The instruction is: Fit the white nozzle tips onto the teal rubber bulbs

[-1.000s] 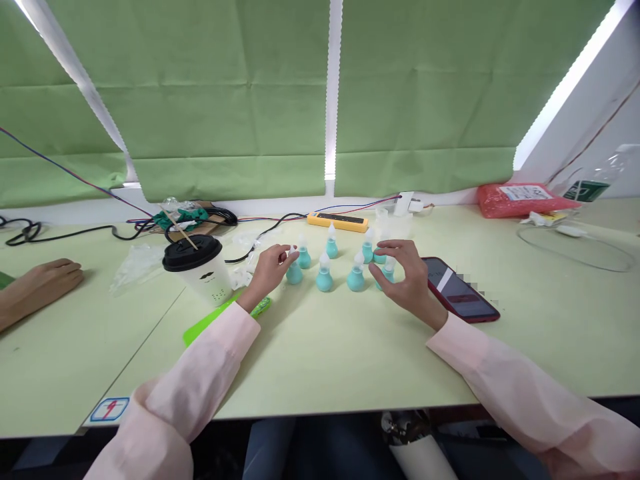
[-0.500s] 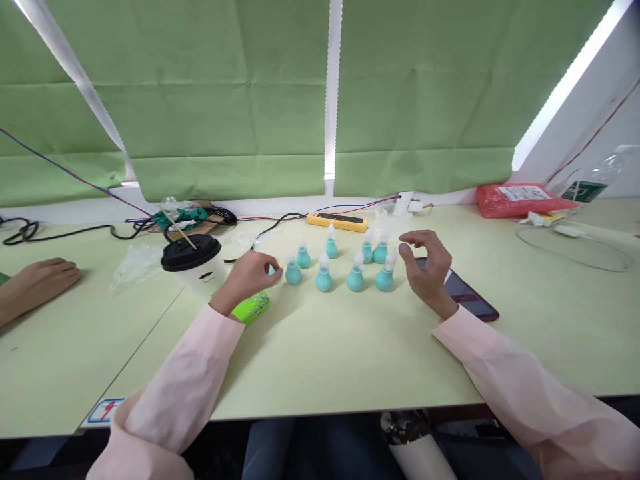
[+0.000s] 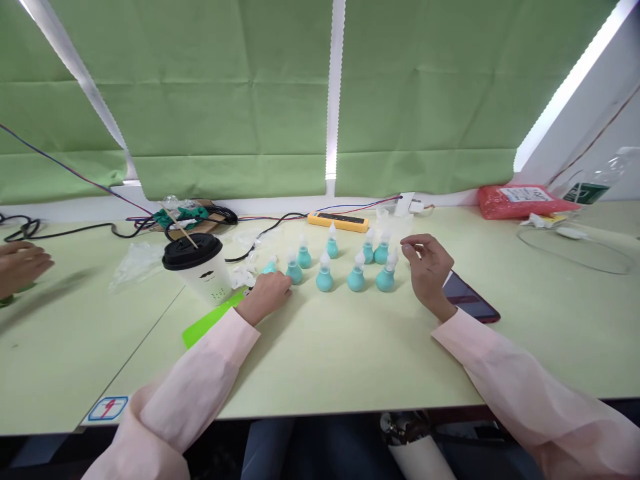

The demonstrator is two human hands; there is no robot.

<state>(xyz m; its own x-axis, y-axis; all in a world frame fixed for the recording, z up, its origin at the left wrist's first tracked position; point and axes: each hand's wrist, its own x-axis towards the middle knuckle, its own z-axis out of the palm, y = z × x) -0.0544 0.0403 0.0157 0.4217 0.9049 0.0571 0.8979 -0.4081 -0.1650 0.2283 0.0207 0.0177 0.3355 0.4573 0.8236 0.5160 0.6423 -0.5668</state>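
Several small teal bulbs with clear pointed tops, among them a front one (image 3: 325, 279), stand upright in two loose rows on the pale green table (image 3: 340, 360). My left hand (image 3: 267, 293) is low at the row's left end, beside a bulb (image 3: 294, 272), over the end of a bright green object (image 3: 207, 323). Its fingers are closed and what they hold, if anything, is hidden. Another teal piece (image 3: 270, 267) lies just behind it. Right of the bulbs, my right hand (image 3: 425, 263) is raised with thumb and forefinger near each other; nothing shows between them.
A lidded paper cup (image 3: 203, 273) with a stick stands left of my left hand. A dark phone (image 3: 470, 300) lies by my right wrist. Behind are a yellow power strip (image 3: 337, 221) and cables. Another person's hand (image 3: 23, 267) is at far left; a red packet (image 3: 525, 201) is at right.
My left hand has come down and turned palm-down, uncovering the teal piece behind it. My right thumb and forefinger have drawn nearer. The other person's hand has moved left and up.
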